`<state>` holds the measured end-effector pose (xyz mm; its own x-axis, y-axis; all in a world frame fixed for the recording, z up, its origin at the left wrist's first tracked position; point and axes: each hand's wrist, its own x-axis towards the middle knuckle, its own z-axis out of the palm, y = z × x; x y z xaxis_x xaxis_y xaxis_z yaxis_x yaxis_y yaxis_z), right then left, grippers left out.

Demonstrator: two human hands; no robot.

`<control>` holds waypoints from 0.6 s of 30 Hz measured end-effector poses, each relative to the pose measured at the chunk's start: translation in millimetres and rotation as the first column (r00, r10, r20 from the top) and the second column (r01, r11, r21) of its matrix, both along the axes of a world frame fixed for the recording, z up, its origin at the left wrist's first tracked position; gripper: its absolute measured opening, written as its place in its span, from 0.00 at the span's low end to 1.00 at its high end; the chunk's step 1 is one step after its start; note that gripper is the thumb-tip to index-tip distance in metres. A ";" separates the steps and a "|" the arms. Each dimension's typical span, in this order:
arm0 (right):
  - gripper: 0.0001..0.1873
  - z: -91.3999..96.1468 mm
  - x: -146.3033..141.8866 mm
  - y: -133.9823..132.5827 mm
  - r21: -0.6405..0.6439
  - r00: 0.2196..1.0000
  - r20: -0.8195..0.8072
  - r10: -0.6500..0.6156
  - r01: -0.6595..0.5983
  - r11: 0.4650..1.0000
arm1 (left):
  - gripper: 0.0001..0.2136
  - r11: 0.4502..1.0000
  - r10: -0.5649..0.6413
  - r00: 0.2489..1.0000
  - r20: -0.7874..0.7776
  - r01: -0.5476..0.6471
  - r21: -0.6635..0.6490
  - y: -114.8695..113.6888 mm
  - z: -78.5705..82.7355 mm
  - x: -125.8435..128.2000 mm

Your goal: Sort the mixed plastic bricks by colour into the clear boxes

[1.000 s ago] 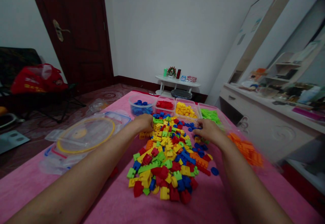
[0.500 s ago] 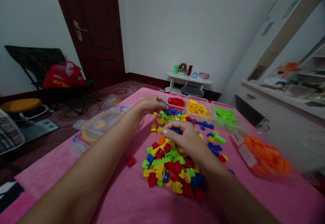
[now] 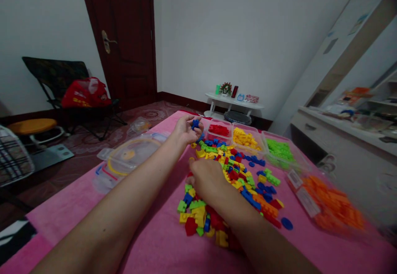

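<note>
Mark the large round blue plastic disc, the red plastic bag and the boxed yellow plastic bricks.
Large round blue plastic disc [image 3: 287, 223]: head view, middle of its top face.
Red plastic bag [image 3: 84, 94]: head view, middle of its front.
Boxed yellow plastic bricks [image 3: 245, 138]: head view, middle of the heap.

The pink surface [image 3: 68, 207] carries a mixed heap of bricks [image 3: 245, 181]. Round that heap stand clear boxes: the red bricks' box [image 3: 220, 140] at twelve o'clock, the yellows' box [image 3: 261, 138] at one, the greens' box [image 3: 285, 165] at two, the oranges' box [image 3: 308, 201] just past three. Overlapping lids [image 3: 145, 154] lie towards ten, a blue disc [image 3: 287, 223] at four.
</note>
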<state>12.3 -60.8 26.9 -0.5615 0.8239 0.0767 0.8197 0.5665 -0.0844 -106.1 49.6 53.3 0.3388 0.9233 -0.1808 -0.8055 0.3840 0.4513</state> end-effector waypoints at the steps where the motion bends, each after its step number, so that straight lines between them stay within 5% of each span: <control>1: 0.09 2.8 11.6 8.8 0.017 0.996 -0.048 -0.080 0.081 0.997 | 0.05 1.000 0.004 1.000 -0.023 -0.004 -0.008 0.6 -3.4 3.8; 3: 0.11 7.2 38.4 24.8 0.025 0.950 -0.262 -0.167 0.180 0.983 | 0.05 1.000 -0.018 0.997 -0.079 0.016 -0.018 0.5 -9.8 13.9; 5: 0.14 10.4 64.6 37.3 0.003 0.818 -0.539 -0.203 0.243 0.970 | 0.05 0.997 -0.073 0.987 -0.141 0.071 -0.016 -1.8 -15.2 26.6; 8: 0.16 15.2 89.9 46.2 -0.104 0.454 -0.861 -0.229 0.283 0.953 | 0.08 0.986 -0.165 0.956 -0.242 0.165 -0.020 -9.8 -20.5 45.5; 11: 0.22 21.1 92.9 45.1 -0.181 0.144 -0.967 -0.210 0.192 0.964 | 0.14 0.945 -0.319 0.897 -0.306 0.324 -0.036 -20.2 -23.6 58.8; 13: 0.25 24.5 87.6 42.2 -0.148 0.104 -0.981 -0.161 0.119 0.982 | 0.19 0.881 -0.461 0.837 -0.294 0.471 -0.042 -25.2 -26.7 64.6; 16: 0.26 27.3 78.9 37.4 -0.095 0.205 -0.972 -0.116 0.112 0.989 | 0.22 0.793 -0.598 0.768 -0.230 0.609 -0.028 -26.2 -33.8 71.1; 18: 0.22 27.9 74.0 32.6 -0.053 0.295 -0.950 -0.097 0.155 0.986 | 0.19 0.828 -0.550 0.802 -0.230 0.561 -0.024 -22.3 -37.5 73.3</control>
<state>86.3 -28.2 54.8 0.0343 0.8573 0.5136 0.2505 0.4901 -0.8349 -32.8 27.3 15.8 0.7528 0.5974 -0.2763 -0.3390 0.7117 0.6153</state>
